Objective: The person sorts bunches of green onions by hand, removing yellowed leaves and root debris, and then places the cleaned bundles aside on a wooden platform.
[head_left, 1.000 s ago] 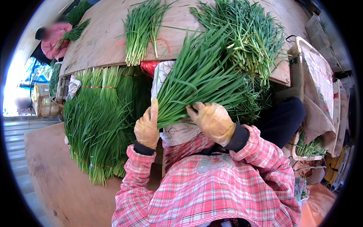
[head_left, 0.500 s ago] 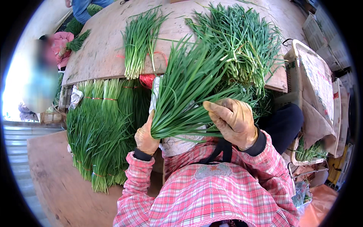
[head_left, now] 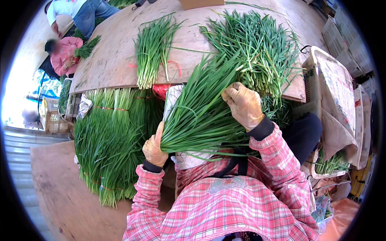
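A thick bunch of green garlic chives [head_left: 201,116] fans out over my lap, its leaves pointing up and to the right. My left hand [head_left: 155,149], in a stained tan glove, is closed round the bunch at its lower left end. My right hand [head_left: 245,103], gloved alike, is pinched at the upper right side of the bunch, on a chive leaf as far as it shows. Beyond it, a loose heap of chives [head_left: 261,56] lies on the wooden table [head_left: 108,60]. A smaller pile of chives [head_left: 155,52] lies left of that heap, with red string [head_left: 161,91] by its stem ends.
Several tied chive bundles [head_left: 108,140] are stacked to my left on a wooden board [head_left: 52,172]. A cloth-covered crate [head_left: 333,92] stands at right. A person in pink [head_left: 64,56] holds chives at far left, beside a bending person in jeans [head_left: 86,18]. A cardboard box [head_left: 201,4] sits at the back.
My right hand has moved up and slightly left along the bunch. My left hand keeps its grip. The view has shifted a little, bringing more of the two people into sight.
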Tool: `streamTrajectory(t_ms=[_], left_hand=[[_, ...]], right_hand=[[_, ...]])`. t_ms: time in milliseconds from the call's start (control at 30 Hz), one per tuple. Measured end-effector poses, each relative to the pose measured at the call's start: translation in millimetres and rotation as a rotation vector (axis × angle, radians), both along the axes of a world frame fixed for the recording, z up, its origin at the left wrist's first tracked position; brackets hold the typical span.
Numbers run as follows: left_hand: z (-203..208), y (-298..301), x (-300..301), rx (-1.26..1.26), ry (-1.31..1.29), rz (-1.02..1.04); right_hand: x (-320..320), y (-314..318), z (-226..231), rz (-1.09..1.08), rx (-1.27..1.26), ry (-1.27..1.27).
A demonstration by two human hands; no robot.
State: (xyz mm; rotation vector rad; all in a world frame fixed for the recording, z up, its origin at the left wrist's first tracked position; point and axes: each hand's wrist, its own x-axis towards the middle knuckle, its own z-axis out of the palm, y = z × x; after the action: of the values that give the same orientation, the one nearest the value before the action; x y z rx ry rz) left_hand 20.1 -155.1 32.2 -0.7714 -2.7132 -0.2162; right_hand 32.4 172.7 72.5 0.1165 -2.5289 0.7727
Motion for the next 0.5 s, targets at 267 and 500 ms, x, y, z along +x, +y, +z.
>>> streamTrajectory(t_ms=[267,500], left_hand=[[-11,-9,-1,0.009,0.014,0.013],[-14,-11,-5,-0.035,0.046,-0.006]], right_hand=[[67,38,18,-0.073,-0.66,-0.267],[80,21,53,0.083,0.002,-0.032]])
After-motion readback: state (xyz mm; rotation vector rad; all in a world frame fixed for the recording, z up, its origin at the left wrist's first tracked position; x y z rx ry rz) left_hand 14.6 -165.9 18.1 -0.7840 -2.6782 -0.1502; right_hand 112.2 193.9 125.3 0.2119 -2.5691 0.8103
